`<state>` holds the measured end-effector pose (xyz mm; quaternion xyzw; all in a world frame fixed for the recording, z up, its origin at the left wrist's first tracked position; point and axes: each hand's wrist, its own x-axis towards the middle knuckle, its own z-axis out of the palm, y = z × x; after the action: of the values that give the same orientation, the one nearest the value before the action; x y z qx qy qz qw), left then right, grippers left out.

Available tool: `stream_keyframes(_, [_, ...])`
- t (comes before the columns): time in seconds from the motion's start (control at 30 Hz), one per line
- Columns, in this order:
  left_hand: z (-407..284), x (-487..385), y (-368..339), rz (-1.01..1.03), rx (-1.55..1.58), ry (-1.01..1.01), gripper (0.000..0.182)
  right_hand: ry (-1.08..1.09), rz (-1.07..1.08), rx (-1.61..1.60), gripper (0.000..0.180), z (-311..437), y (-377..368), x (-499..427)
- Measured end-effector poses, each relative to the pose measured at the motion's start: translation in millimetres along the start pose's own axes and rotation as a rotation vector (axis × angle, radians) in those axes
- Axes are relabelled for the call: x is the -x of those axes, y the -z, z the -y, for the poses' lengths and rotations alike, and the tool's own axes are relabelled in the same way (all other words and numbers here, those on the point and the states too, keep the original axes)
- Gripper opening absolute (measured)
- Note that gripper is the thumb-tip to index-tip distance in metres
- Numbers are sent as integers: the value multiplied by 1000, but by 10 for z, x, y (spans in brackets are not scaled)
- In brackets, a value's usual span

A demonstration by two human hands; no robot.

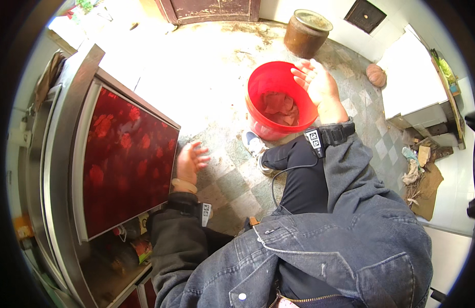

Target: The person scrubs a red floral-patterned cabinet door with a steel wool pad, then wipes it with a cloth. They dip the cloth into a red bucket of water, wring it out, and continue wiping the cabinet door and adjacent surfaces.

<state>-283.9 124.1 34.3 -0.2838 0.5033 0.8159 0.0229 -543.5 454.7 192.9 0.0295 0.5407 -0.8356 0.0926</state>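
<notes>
My left hand point(190, 161) is raised beside the edge of a dark red floral cabinet door point(131, 154), fingers spread and holding nothing. A pale bangle circles that wrist. My right hand point(316, 82) hangs over the right rim of a red plastic bucket point(256, 115), palm turned up, fingers apart, with nothing in it. Whether it touches the rim I cannot tell. Inside the bucket, at the bottom, lies a crumpled reddish cloth point(279, 106). The bucket stands on the tiled floor just past my shoe point(254, 143).
Below the floral door, an open cabinet compartment point(118, 261) holds packages. A brown lidded crock point(306, 36) stands beyond the bucket. A pumpkin point(376, 75) sits by the white-topped stove point(405, 77). Cardboard point(428, 192) and twigs lie at right. A wooden door point(210, 11) is at the back.
</notes>
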Motion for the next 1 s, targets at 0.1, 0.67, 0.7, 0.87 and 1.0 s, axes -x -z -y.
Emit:
stream_keyframes(0.1, [398,196,-144,61,-11,146,52,5,-46,1,34,126,73,221])
stream_keyframes(0.67, [856,453,-291,32,-118,92,40,-74,234,-21,34,482,-433,1170])
stream_keyframes(0.7, [981,437,-321,20,-233,107,41,-47,250,-1,36,527,-530,1216])
stream_keyframes(0.87, [1821,675,-626,365,-574,454,54,-19,284,-48,36,653,-772,1334])
stream_keyframes(1.0, [2466,798,-581,665,-439,872,74,-19,280,-89,34,690,-551,1178])
